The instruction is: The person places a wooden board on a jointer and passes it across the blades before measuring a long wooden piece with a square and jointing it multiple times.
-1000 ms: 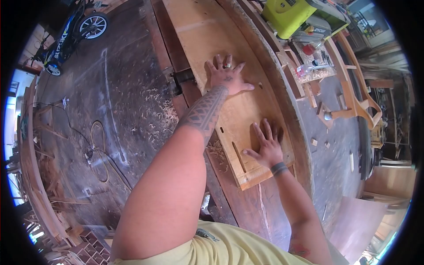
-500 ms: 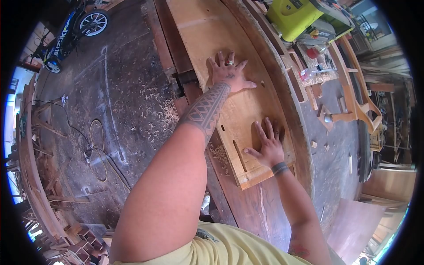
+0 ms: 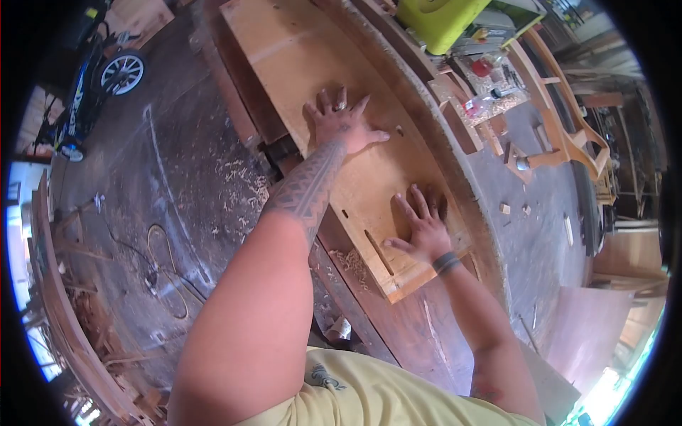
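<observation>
- Head view: on central wooden panel (image 3: 369, 186), with left hand (image 3: 344, 129) and right hand (image 3: 429, 238) laid flat, fingers spread.
- At far right, bottle (image 3: 476, 106), contents unclear.
- Between hands, open room; beyond right hand, near edge (image 3: 419, 282).

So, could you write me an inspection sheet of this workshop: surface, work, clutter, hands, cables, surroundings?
Surface: dark reddish wooden bench, pale jagged line along it.
Work: long yellow-brown wooden panel, slotted near its end.
Clutter: curly pale wood shavings beside the panel, more on the floor.
Left hand: spread on the panel, holding nothing.
Right hand: likewise, nearer the slotted end.
Cables: thin tan cord looped on the floor.
Surroundings: lime-green machine, black two-wheeler with white-spoked wheel.
Spills: nothing seen.
</observation>
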A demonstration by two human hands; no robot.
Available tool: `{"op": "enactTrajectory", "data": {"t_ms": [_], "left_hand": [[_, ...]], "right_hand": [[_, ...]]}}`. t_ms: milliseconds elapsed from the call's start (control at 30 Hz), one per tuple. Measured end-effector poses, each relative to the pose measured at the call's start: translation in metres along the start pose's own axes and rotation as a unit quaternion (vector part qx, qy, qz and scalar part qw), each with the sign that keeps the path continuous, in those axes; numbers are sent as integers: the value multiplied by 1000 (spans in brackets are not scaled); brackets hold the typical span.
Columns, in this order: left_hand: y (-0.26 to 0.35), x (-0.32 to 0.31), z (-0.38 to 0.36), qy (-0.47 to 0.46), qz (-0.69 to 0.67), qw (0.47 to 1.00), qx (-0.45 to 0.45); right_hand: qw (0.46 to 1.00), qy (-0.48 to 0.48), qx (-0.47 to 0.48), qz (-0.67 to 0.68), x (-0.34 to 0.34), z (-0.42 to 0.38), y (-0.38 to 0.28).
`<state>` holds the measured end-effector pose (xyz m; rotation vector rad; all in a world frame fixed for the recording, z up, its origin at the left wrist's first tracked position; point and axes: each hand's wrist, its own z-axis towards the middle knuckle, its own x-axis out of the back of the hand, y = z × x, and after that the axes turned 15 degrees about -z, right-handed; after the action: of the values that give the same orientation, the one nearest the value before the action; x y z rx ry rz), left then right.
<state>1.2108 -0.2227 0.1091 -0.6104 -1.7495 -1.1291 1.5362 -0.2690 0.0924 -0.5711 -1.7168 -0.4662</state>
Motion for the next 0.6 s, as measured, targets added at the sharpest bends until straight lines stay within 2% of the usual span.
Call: {"op": "enactTrajectory", "data": {"t_ms": [167, 200, 300, 600], "left_hand": [[6, 15, 3, -37, 0, 999, 13], [9, 18, 3, -47, 3, 999, 21], [13, 25, 8, -69, 15, 997, 38], [19, 20, 9, -70, 34, 996, 44]], "right_hand": [[999, -40, -7, -14, 10, 4, 0], [1000, -19, -1, 3, 2, 5, 2], [999, -37, -5, -38, 13, 8, -1], [995, -37, -6, 90, -1, 8, 5]]}}
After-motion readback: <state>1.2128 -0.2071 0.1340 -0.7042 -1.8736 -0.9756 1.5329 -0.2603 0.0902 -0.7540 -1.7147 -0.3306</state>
